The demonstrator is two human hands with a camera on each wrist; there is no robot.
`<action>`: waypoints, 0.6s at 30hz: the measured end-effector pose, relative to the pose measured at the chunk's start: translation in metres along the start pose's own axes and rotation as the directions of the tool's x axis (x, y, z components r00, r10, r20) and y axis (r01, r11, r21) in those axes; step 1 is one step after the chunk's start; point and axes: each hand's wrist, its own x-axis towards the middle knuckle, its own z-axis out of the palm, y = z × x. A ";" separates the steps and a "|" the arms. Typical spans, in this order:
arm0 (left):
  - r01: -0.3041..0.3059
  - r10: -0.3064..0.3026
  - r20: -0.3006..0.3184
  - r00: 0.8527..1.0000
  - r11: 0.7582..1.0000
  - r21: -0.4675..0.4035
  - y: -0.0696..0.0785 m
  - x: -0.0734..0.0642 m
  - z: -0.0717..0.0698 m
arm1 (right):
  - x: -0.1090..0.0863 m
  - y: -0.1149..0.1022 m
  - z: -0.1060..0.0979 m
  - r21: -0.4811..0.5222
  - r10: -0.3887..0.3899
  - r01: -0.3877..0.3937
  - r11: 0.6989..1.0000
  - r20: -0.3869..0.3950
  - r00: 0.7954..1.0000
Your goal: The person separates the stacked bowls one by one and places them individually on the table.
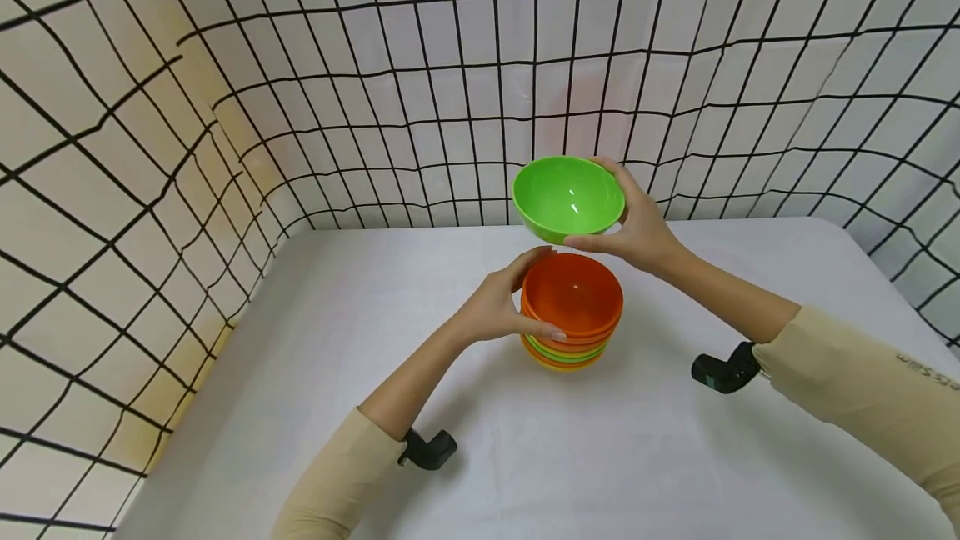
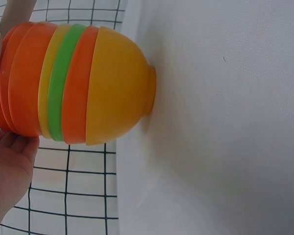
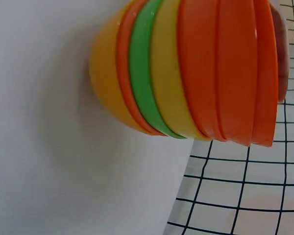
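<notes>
A stack of nested bowls point(image 1: 573, 298) stands on the white table, an orange-red one on top, with orange, yellow and green rims below. At the bottom of the stack sits a yellow-orange bowl point(image 2: 120, 85), its foot on the tabletop. My left hand point(image 1: 498, 300) grips the upper rims from the left side, thumb at the front and fingers behind. Above and slightly beyond the stack, a bright green bowl point(image 1: 567, 197) is held up, tilted towards me. My right hand point(image 1: 636, 222) holds it by its right side, thumb low at the front and fingers at the far rim.
Black wire grid panels point(image 1: 450, 90) rise behind and to the left of the white table point(image 1: 390, 273), with white sheeting behind them. A small black wrist camera point(image 1: 429, 450) sits below the left forearm, another black camera point(image 1: 726, 367) below the right.
</notes>
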 end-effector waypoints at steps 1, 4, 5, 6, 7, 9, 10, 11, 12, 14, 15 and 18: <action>0.006 -0.006 -0.003 1.000 1.000 0.005 -0.004 0.001 0.001 | 0.003 0.000 0.000 -0.010 0.003 -0.003 1.000 -0.001 1.000; 0.008 -0.008 -0.005 1.000 1.000 0.003 -0.008 0.001 0.000 | 0.009 0.002 0.000 -0.023 0.015 -0.015 1.000 0.000 1.000; 0.007 -0.007 -0.007 1.000 1.000 0.000 -0.009 0.002 0.000 | 0.010 0.003 0.000 -0.026 0.022 -0.022 0.999 0.001 1.000; 0.008 -0.008 -0.009 1.000 1.000 -0.002 -0.009 0.002 0.000 | 0.011 0.004 0.000 -0.033 0.025 -0.025 0.999 0.003 1.000; 0.008 -0.008 -0.009 1.000 1.000 -0.003 -0.010 0.002 0.000 | 0.012 0.006 0.001 -0.044 0.031 -0.030 0.999 0.003 1.000; 0.016 -0.016 -0.009 1.000 1.000 -0.009 -0.010 0.002 0.001 | 0.013 0.010 0.001 -0.061 0.049 -0.049 0.997 0.002 0.999; 0.022 -0.022 -0.009 1.000 1.000 -0.012 -0.010 0.003 0.001 | 0.014 0.013 0.002 -0.071 0.061 -0.061 0.996 0.001 0.998; 0.026 -0.026 -0.006 1.000 1.000 -0.014 -0.010 0.003 0.001 | 0.015 0.016 0.002 -0.081 0.071 -0.071 0.994 -0.003 0.997; 0.032 -0.032 -0.005 0.999 0.999 -0.015 -0.009 0.003 0.001 | 0.016 0.020 0.003 -0.091 0.082 -0.083 0.992 -0.007 0.997; 0.044 -0.044 -0.001 0.999 0.999 -0.016 -0.009 0.003 0.001 | 0.019 0.029 0.004 -0.091 0.106 -0.107 0.990 -0.013 0.994; 0.047 -0.047 0.000 0.999 0.999 -0.015 -0.008 0.002 0.001 | 0.020 0.033 0.004 -0.092 0.117 -0.117 0.989 -0.015 0.993; 0.046 -0.046 -0.002 0.999 0.999 -0.010 -0.008 0.001 0.001 | 0.025 0.047 0.005 -0.092 0.145 -0.146 0.985 -0.017 0.989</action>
